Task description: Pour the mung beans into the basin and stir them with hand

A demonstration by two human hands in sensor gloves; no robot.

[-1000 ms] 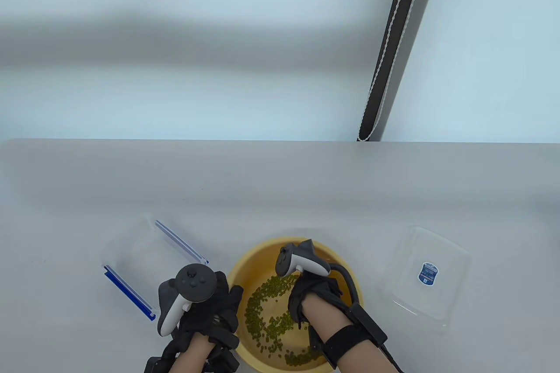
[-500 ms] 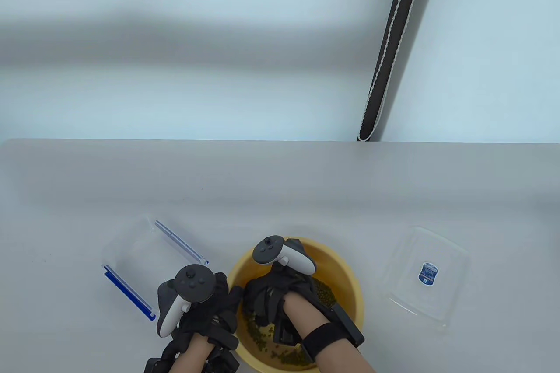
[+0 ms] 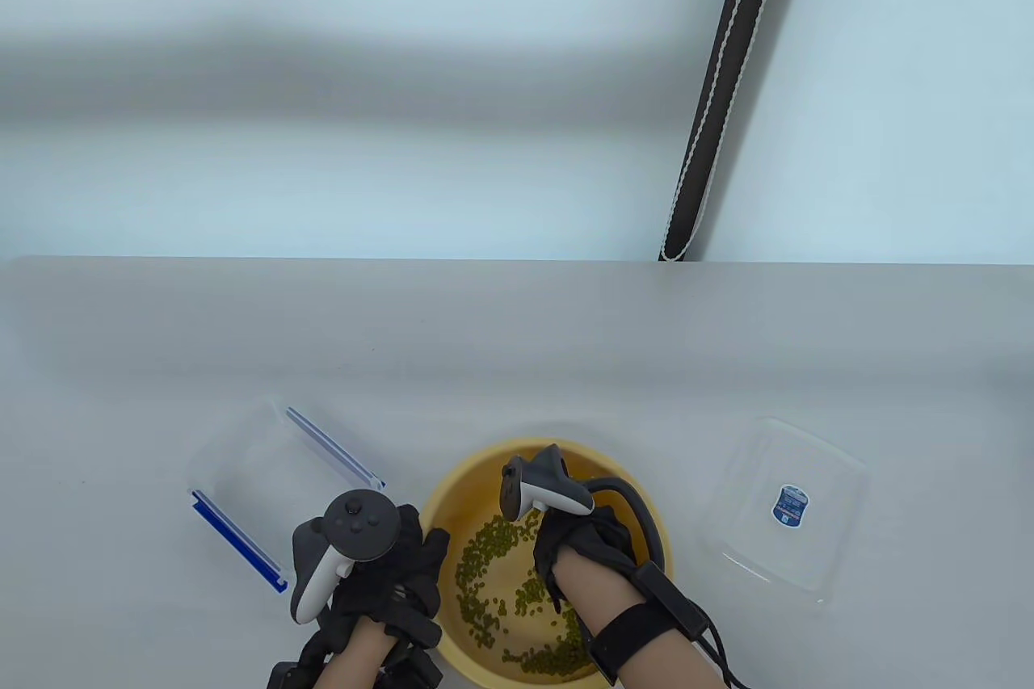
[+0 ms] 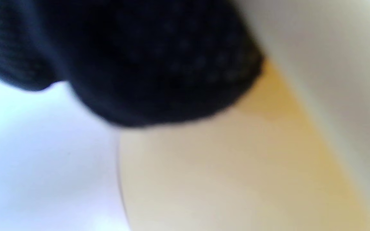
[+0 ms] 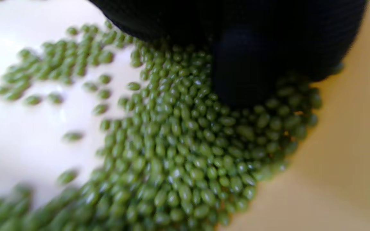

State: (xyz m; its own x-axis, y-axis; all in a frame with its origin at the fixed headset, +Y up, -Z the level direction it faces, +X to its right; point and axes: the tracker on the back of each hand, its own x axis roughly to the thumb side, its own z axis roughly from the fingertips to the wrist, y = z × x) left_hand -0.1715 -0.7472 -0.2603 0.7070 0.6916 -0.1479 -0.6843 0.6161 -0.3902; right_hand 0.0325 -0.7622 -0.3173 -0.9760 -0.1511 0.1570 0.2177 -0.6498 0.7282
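A yellow basin (image 3: pixel 477 485) sits at the table's near edge with green mung beans (image 3: pixel 485 552) spread over its floor. My right hand (image 3: pixel 577 539) is inside it on the right side. In the right wrist view its gloved fingers (image 5: pixel 252 48) press down into a dense patch of mung beans (image 5: pixel 178 154) beside the basin wall (image 5: pixel 348 160). My left hand (image 3: pixel 396 572) holds the basin's left rim. In the left wrist view a blurred fingertip (image 4: pixel 159 64) lies against the basin's outside wall (image 4: pixel 236 176).
A clear plastic piece with blue clips (image 3: pixel 250 471) lies left of the basin. A clear plastic container with a blue label (image 3: pixel 788 507) lies to its right. A dark strap (image 3: pixel 719 83) hangs on the wall behind the table's far edge.
My right hand swept from the basin's right side to its left and back to the right, shifting the beans. The left hand has stayed on the rim.
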